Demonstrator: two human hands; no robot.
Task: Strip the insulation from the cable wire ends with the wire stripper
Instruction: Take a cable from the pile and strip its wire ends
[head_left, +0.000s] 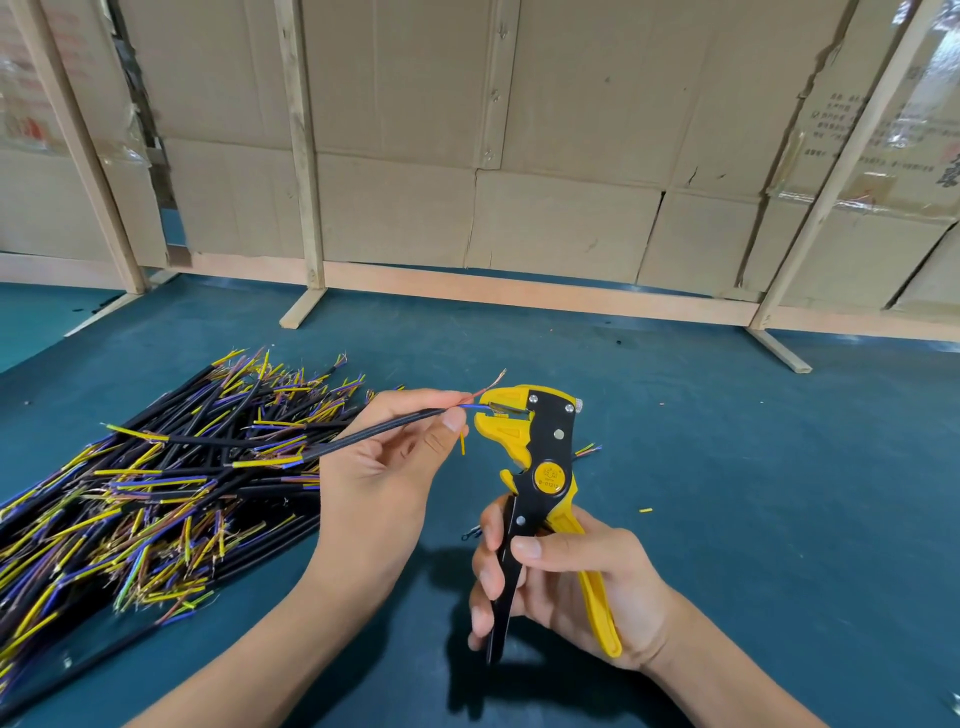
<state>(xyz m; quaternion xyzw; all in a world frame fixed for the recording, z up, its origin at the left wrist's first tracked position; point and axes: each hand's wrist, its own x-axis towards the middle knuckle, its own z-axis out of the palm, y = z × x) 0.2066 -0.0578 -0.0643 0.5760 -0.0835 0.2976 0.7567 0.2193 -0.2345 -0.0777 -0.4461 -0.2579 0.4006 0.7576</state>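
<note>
My left hand (387, 467) pinches a black cable (363, 434) near its end, between thumb and fingers. The cable's blue wire reaches into the jaws of the yellow and black wire stripper (540, 457). A brown wire with bare copper strands sticks up above the jaws, and a yellow wire hangs below my thumb. My right hand (566, 587) grips the stripper's two handles and holds the tool upright above the table, jaws pointing left.
A large pile of black cables (156, 483) with yellow, blue and brown wire ends lies on the teal table (753, 467) at the left. Small insulation scraps (645, 510) dot the table. A wooden frame with cardboard (519, 208) stands behind.
</note>
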